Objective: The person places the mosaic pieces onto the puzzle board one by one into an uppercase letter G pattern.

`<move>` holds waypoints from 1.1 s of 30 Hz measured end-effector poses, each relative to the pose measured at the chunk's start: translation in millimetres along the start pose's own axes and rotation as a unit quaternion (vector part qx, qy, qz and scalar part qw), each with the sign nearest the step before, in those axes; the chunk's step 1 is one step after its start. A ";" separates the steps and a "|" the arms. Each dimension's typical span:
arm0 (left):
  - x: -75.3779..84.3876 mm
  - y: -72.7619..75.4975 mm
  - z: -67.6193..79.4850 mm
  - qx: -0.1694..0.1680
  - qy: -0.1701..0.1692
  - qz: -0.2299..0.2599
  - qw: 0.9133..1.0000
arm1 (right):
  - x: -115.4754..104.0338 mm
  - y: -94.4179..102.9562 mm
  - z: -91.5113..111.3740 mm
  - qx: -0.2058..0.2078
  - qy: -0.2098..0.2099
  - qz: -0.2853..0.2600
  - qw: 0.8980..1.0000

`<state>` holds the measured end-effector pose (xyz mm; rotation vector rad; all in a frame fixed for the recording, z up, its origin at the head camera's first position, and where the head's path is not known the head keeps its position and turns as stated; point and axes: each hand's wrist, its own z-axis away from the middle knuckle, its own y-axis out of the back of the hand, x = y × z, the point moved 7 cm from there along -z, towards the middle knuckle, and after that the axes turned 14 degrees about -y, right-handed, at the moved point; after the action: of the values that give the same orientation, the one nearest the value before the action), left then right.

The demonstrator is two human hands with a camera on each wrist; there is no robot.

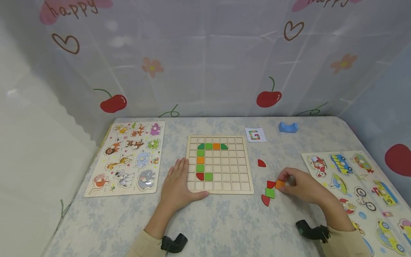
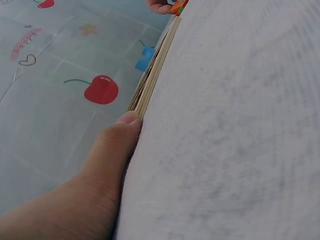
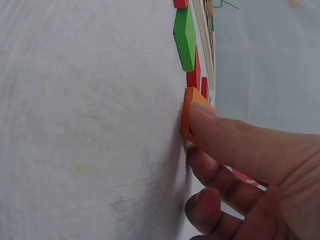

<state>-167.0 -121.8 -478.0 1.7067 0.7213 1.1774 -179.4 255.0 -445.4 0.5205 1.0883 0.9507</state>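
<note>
My left hand (image 1: 176, 185) lies with straight fingers along the left edge of a wooden grid board (image 1: 224, 185), its thumb at the near edge. On the board, green, orange and red pieces form a partial outline, with a green square (image 1: 208, 176) at its lower end. To the right of the board, my right hand (image 1: 300, 185) pinches an orange square block (image 1: 280, 184) between thumb and fingers; the right wrist view shows the block (image 3: 187, 117) close over the table. Beside it lie a green square (image 1: 270, 193) and red quarter-round pieces (image 1: 265, 200), another red one (image 1: 261, 163) farther back.
A small pattern card (image 1: 255, 135) sits behind the board, with a blue curved block (image 1: 288, 127) to its right. An animal puzzle (image 1: 128, 160) lies at the left, a vehicle puzzle (image 1: 350, 178) at the right, partly under the right forearm. A printed curtain (image 1: 205, 71) closes the back.
</note>
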 end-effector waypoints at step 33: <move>-0.8 -1.5 -0.4 -0.004 -0.001 -0.003 1.000 | -135.8 -62.5 -36.6 -0.026 0.100 -0.080 0.991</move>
<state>-167.7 -121.7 -479.6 1.6978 0.7195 1.1721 -208.3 103.9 -439.1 0.2948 1.2620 0.9007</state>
